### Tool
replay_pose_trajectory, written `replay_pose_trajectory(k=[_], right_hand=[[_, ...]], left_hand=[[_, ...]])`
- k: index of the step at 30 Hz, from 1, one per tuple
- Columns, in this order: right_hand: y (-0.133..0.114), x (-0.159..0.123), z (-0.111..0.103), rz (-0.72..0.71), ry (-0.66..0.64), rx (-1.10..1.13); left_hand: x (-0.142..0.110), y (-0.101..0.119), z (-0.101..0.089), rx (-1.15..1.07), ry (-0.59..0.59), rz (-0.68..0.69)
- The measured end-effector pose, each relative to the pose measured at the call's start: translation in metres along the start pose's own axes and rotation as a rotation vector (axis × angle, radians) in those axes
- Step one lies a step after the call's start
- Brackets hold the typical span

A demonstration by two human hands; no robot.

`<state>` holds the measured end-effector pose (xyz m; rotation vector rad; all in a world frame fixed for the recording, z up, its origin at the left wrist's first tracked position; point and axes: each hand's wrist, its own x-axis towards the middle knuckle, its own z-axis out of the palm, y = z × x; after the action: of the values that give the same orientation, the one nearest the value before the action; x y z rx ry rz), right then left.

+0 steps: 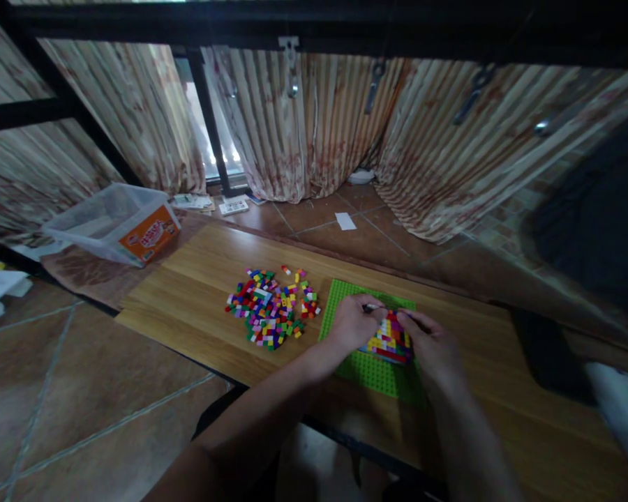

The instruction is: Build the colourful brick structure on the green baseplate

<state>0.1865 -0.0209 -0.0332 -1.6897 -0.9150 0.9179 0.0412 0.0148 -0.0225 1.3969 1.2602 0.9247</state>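
Observation:
A multicoloured structure of toy building bricks [390, 339], in rows of red, yellow, white and blue, stands on a green studded baseplate [369, 373]. My left hand [356, 322] is closed at its upper left, the fingertips bent in against the bricks. From the other side, my right hand [432, 341] grips the upper right edge between thumb and fingers. Both hands cover parts of the structure, and any small brick between the fingertips is hidden. To the left of the baseplate lies a loose pile of small coloured bricks [272, 307] on the wooden table [188, 293].
A clear plastic tub [109, 219] with an orange label stands beyond the table's left end. Striped curtains [340, 125] hang behind a dark metal frame. Papers [234, 207] and a white sheet [345, 221] lie on the tiled floor. A dark flat object [549, 355] is at the right.

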Motion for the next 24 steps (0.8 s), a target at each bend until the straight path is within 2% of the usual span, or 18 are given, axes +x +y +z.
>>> replay_pose_trajectory(k=[10, 16, 20, 24], right_hand=[[0.006, 0.001, 0.005, -0.076, 0.023, -0.001], [0.007, 0.000, 0.005, -0.023, 0.016, 0.111], [0.001, -0.004, 0.001, 0.061, 0.002, 0.229], [-0.006, -0.007, -0.009, 0.057, 0.084, 0.151]], left_hand=[[0.005, -0.001, 0.005, -0.008, 0.034, -0.006], [0.001, -0.008, 0.002, -0.041, 0.004, 0.045], [0.003, -0.010, -0.008, -0.159, -0.002, 0.128], [0.014, -0.009, -0.030, -0.258, 0.073, 0.119]])
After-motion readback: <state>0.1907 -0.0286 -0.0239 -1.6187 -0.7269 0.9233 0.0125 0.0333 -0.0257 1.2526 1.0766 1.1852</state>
